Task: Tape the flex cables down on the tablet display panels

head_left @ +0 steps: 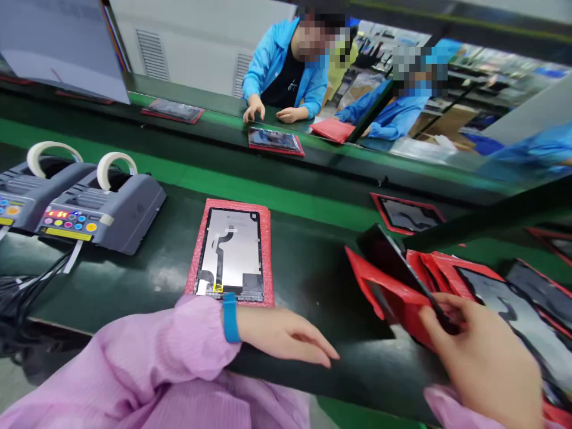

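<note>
My right hand point(491, 351) pinches the lower edge of a dark, thin tablet screen panel point(397, 262), which is tilted up on its edge. A red bubble-wrap sleeve point(402, 304) lies against that panel, close to my fingers; whether they also grip it I cannot tell. My left hand point(286, 336), with a blue band at its wrist, reaches over the bench's near edge, fingers stretched out and holding nothing. Left of it, a tablet screen panel point(241, 250) lies silver back up on a red bubble-wrap sheet point(267, 256).
Two grey tape dispensers point(129, 208) with white rolls stand at left, cables beside them. More panels point(518, 316) and red sleeves point(440, 268) lie at right. A dark green post point(491, 214) slants across there. Opposite, co-workers in blue jackets point(272, 59) sit behind another panel point(274, 140).
</note>
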`<state>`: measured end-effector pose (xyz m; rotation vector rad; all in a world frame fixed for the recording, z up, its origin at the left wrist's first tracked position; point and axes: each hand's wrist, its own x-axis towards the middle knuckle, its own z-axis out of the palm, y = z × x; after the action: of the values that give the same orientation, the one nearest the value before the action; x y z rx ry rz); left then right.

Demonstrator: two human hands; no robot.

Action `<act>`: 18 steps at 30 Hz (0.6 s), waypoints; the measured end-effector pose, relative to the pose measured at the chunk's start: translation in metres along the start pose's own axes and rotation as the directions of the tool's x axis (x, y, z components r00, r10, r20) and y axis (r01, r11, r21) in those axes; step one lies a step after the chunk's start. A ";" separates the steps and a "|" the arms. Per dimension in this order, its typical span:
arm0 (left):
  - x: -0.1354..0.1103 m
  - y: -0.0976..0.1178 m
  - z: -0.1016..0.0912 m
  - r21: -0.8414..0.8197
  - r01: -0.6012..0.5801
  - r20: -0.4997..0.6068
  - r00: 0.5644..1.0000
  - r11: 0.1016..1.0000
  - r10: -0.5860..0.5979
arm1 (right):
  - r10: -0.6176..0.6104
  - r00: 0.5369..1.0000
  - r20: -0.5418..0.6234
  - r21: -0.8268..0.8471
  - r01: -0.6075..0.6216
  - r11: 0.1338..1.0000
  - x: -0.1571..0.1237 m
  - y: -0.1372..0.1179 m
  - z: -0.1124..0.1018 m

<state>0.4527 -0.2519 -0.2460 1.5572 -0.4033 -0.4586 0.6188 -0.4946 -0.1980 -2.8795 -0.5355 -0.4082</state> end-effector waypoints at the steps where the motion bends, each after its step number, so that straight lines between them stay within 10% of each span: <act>1: 0.012 -0.001 0.008 -0.125 -0.007 0.050 0.999 0.992 0.014 | -0.020 0.999 -0.029 0.004 0.020 1.000 -0.003 -0.011 -0.010; 7: 0.043 0.024 0.026 -0.470 -0.259 -0.259 0.954 0.844 0.148 | -0.200 0.928 -0.315 -0.017 0.205 0.979 -0.059 -0.086 -0.020; 10: 0.028 0.032 0.016 -0.451 -0.400 -0.573 0.815 0.798 0.084 | -0.455 0.837 -0.304 0.076 0.497 0.864 -0.081 -0.104 0.001; 14: 0.002 0.016 0.000 -0.322 -0.165 -0.795 0.581 0.932 -0.172 | -0.665 0.727 -0.171 0.297 0.682 0.669 -0.073 -0.104 0.023; 18: -0.018 -0.003 -0.016 -0.178 -0.041 -0.760 0.641 0.983 -0.111 | -0.428 0.899 -0.089 0.432 0.422 0.797 -0.041 -0.077 0.032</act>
<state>0.4456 -0.2285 -0.2483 1.4326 0.3384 0.1762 0.5605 -0.4298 -0.2303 -2.3081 -1.1296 -0.2784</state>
